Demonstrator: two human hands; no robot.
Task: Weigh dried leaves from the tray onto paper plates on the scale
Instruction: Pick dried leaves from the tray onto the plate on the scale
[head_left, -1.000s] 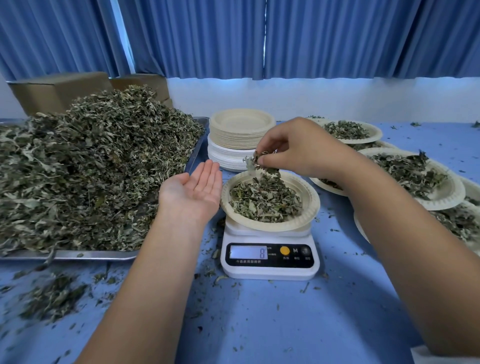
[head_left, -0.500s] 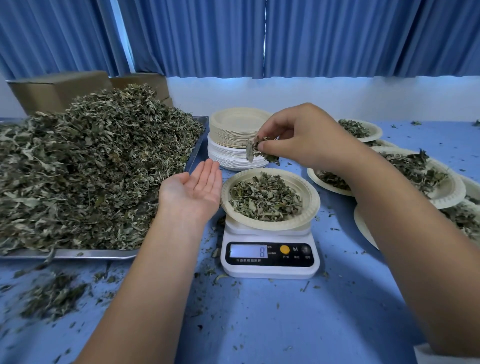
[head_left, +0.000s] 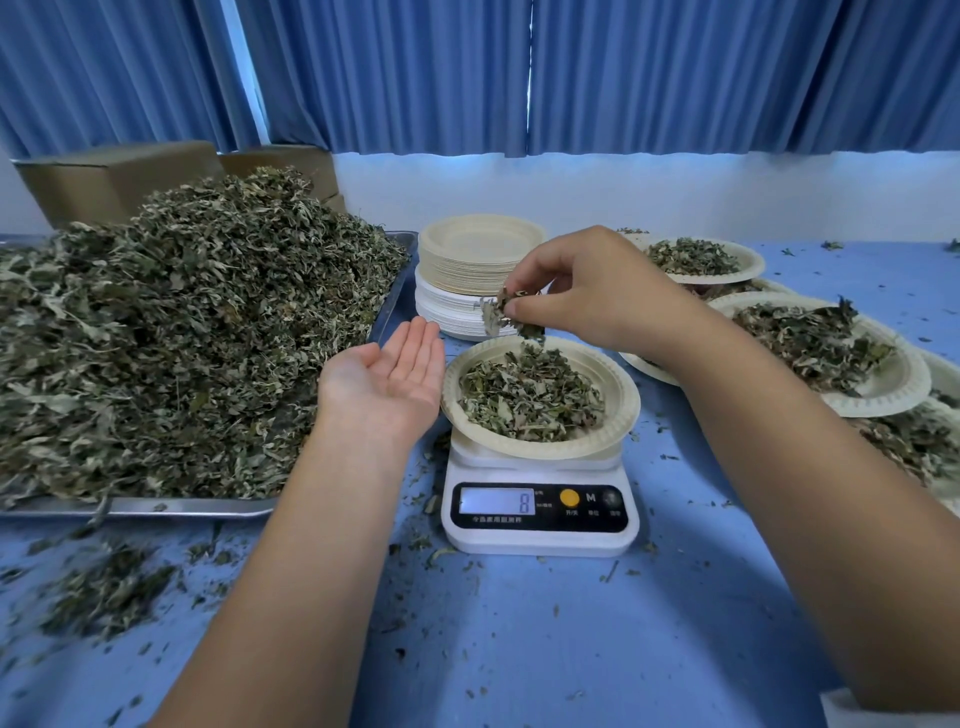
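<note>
pinching a small tuft of leaves, the right hand hung above the plate on the scale; the left hand lay flat, palm up, fingers straight.

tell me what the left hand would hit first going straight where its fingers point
Probably the stack of empty paper plates, just beyond the left hand. It points past the rim of the plate on the scale. Depth is unclear.

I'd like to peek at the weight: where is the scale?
In the head view the white scale sits centre on the blue table, right of the leaf tray, under the filled paper plate.
</note>
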